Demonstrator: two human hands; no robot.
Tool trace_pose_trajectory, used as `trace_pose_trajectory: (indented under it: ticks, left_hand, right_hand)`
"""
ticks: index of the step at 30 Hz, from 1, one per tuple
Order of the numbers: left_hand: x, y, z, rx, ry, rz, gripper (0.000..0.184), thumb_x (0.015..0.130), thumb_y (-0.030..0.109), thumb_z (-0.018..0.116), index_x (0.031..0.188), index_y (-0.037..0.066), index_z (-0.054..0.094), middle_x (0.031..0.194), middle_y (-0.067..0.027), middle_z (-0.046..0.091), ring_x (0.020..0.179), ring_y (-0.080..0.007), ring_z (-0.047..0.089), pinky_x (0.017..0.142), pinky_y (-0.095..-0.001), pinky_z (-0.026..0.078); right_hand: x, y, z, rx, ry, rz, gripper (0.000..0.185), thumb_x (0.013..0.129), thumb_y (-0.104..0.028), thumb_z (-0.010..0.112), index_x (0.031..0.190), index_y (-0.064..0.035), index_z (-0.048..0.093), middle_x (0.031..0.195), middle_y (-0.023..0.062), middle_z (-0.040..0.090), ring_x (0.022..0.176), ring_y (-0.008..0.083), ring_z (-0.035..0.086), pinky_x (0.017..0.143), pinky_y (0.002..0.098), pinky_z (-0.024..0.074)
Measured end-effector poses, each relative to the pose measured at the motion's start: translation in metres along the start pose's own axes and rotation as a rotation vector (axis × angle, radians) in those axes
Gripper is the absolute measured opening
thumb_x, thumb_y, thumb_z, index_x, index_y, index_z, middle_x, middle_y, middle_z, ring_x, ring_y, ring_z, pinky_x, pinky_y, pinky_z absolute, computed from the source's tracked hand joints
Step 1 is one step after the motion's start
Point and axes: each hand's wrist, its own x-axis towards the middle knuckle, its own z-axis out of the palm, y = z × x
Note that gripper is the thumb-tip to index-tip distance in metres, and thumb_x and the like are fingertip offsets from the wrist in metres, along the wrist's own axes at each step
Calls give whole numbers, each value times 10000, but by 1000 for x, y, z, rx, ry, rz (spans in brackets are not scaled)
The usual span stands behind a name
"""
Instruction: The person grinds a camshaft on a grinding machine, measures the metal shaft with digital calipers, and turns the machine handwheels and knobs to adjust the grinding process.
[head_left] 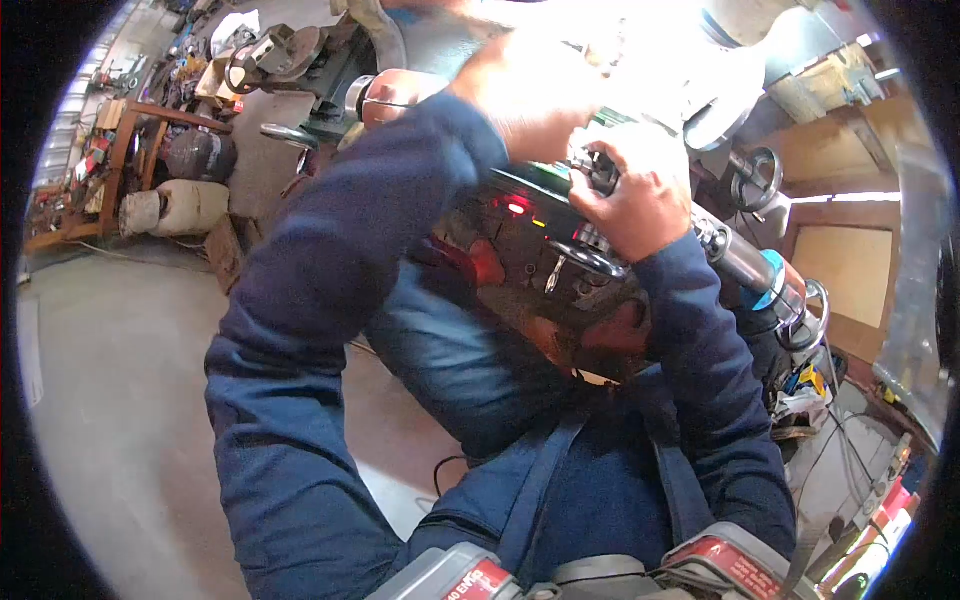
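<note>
My left hand (530,95) reaches over the machine at the top centre; bright glare washes out its fingers, so what it holds cannot be made out. Just to the right and lower, my right hand (645,195) curls its thumb and fingers around a small dark metal part (597,170) on the machine. Below the hands is the machine's dark front (515,240), with a lit red light (516,209). A chrome handwheel (590,262) with a crank handle sits under my right hand.
A second handwheel (755,178) and a motor-like cylinder (745,262) lie to the right. At the upper left are a gas cylinder (190,207), a wooden rack (125,170) and another machine (320,70). A cardboard box (232,250) stands on the floor. Cables hang at the lower right.
</note>
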Motion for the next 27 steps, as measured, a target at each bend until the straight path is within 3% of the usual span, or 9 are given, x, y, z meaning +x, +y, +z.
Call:
trace_pose_trajectory:
  ticks: [1,4,7,8,13,19,22,25,27]
  left_hand:
    - [-8,17,0,43,109,-86,130,639,130,709,755,73,707,733,-103,681,695,-284,684,651,-402,557]
    - [-13,56,-6,62,13,-221,149,645,143,712,781,88,742,742,-112,696,738,-301,711,675,-401,574]
    - [-16,34,-8,65,60,-181,147,664,156,709,787,85,744,771,-119,707,757,-298,716,687,-399,577]
    - [-12,28,-13,49,-116,-234,144,683,161,702,801,88,742,802,-128,713,780,-300,713,718,-404,574]
    - [0,18,-13,80,-323,-228,155,705,152,697,853,126,733,827,-116,715,817,-309,705,749,-423,558]
    - [8,0,-16,-74,-377,-204,140,695,159,719,833,132,718,830,-110,704,865,-312,686,744,-433,533]
    - [10,-10,-8,-66,-351,-95,134,690,168,723,817,127,717,806,-104,699,824,-305,691,728,-417,541]
    - [-11,13,-5,52,-105,-138,141,694,185,697,786,94,754,770,-142,713,774,-305,722,716,-397,573]
    - [-22,42,-9,134,-105,-277,113,715,166,693,777,101,761,767,-117,720,772,-268,733,674,-383,584]
  right_hand:
    - [1,3,2,-9,9,-36,345,734,-279,785,1000,-73,709,951,146,692,924,334,652,856,429,494]
    - [0,5,1,-8,-17,-59,370,725,-257,791,1009,-36,703,944,158,691,934,358,648,847,444,500]
    - [0,3,1,-4,3,-56,354,735,-283,781,1005,-65,710,922,146,695,936,345,653,855,434,497]
    - [0,1,-1,-25,-8,-46,347,737,-287,778,1001,-71,712,920,143,695,934,339,654,858,430,496]
    - [-1,3,5,-48,-30,11,315,739,-293,768,979,-96,718,939,127,695,934,314,648,877,412,489]
    - [1,2,1,-62,-40,-3,319,739,-299,767,974,-89,714,946,122,689,912,302,651,865,401,495]
    - [0,2,1,-42,-45,15,339,735,-311,771,978,-83,712,945,125,686,933,306,644,872,408,490]
    - [1,0,-4,-38,-53,-12,362,730,-331,778,987,-84,712,954,133,684,962,315,634,885,421,482]
    - [0,4,1,-54,-28,-28,392,726,-359,788,998,-86,715,969,143,681,974,324,627,898,432,474]
